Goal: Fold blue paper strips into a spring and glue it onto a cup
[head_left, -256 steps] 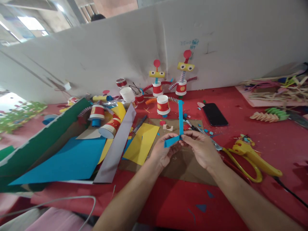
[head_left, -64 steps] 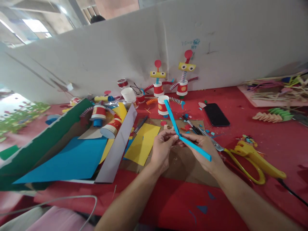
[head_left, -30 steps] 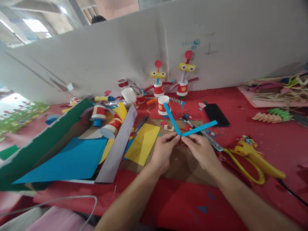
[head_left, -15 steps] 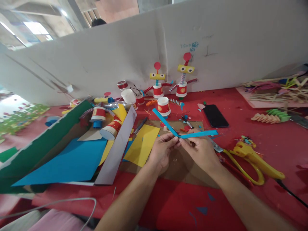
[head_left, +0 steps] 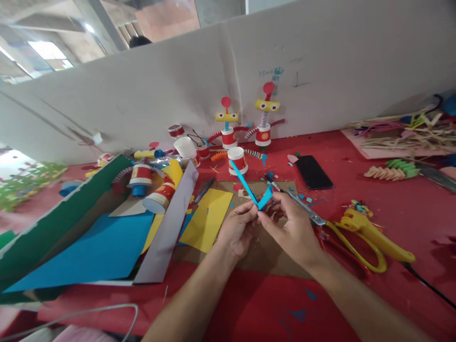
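My left hand [head_left: 239,223] pinches a pair of blue paper strips [head_left: 245,184] where they meet at an angle. One strip points up and to the left, across the front of a red and white paper cup [head_left: 236,164] with coiled paper arms. The other is short in view and bends upward. My right hand [head_left: 285,223] is closed at the same joint, thumb and fingers around the strips' lower end. Beneath both hands lies a brown cardboard sheet [head_left: 270,251], with a yellow paper sheet [head_left: 208,216] to the left.
Scissors [head_left: 356,242] and a yellow glue gun [head_left: 377,235] lie to the right, below a black phone [head_left: 313,172]. Two paper-cup figures [head_left: 263,135] stand by the white partition [head_left: 160,90]. A green-sided box [head_left: 64,209] with blue paper [head_left: 92,247] is at left.
The right-hand strip, which stretched out straight to the right, is now bent up and back toward the joint. My hands stay together at the joint; the view has shifted slightly.
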Action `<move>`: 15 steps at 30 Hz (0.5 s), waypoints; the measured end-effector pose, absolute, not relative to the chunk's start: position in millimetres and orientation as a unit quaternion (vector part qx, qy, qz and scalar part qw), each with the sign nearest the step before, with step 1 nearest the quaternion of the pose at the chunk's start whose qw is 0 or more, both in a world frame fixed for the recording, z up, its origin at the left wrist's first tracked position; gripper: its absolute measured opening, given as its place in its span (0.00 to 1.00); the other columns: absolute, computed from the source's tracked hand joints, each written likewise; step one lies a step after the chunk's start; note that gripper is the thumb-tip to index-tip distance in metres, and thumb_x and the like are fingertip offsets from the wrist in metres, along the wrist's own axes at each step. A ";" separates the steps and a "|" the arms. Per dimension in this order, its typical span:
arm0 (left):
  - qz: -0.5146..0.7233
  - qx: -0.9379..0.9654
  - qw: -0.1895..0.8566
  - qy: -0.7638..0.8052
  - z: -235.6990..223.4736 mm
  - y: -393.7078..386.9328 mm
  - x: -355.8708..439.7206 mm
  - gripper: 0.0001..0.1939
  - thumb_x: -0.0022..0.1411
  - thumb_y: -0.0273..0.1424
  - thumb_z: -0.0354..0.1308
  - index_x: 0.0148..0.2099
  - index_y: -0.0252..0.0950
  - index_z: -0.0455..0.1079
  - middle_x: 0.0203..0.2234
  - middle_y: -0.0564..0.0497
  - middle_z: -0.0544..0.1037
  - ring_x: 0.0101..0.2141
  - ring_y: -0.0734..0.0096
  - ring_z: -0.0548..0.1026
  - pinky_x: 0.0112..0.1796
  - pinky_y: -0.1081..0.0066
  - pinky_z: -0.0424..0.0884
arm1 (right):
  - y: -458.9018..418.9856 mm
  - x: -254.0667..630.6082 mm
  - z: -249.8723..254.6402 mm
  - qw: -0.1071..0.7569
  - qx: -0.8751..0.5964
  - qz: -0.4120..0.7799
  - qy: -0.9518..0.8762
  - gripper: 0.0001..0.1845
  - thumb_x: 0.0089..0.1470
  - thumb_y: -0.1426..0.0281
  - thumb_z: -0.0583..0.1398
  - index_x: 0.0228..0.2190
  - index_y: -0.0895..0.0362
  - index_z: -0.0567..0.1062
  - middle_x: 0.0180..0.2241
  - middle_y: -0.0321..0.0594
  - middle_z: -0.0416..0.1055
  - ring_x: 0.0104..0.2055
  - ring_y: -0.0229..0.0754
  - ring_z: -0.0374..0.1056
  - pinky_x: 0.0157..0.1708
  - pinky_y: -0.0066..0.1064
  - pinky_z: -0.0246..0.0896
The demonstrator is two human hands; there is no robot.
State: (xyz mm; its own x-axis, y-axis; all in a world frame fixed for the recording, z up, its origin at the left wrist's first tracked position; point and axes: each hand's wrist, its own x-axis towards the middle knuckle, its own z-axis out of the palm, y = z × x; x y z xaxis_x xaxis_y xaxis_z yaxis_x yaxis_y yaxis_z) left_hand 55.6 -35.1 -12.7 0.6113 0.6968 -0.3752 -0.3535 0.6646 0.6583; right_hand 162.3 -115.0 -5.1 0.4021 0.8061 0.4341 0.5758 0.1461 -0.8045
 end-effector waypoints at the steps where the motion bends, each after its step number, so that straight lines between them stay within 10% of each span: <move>1: 0.305 0.265 0.860 0.313 -14.1 -35.1 55.3 0.08 0.45 0.21 0.66 0.33 0.30 0.76 0.26 0.50 0.78 0.26 0.78 0.74 0.31 0.79 0.71 | -115.2 161.6 -4.1 0.538 -0.641 0.113 -0.536 0.14 0.53 0.68 0.60 0.43 0.52 0.69 0.40 0.40 0.72 0.38 0.42 0.69 0.38 0.34 0.67; 15: 0.291 0.211 0.885 0.296 -10.0 -38.7 54.4 0.07 0.46 0.24 0.67 0.30 0.31 0.72 0.23 0.53 0.75 0.25 0.80 0.73 0.32 0.79 0.71 | -115.0 162.9 -6.1 0.532 -0.648 0.067 -0.541 0.06 0.56 0.67 0.58 0.36 0.53 0.74 0.36 0.38 0.72 0.36 0.40 0.69 0.37 0.32 0.65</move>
State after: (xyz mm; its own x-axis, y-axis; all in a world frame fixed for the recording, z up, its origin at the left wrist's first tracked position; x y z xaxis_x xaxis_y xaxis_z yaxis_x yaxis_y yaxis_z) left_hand 54.4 -38.7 -10.0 0.6558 0.6397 -0.4009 -0.3899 0.7417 0.5458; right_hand 162.9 -115.0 -6.1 0.4060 0.7723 0.4887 0.6303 0.1505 -0.7616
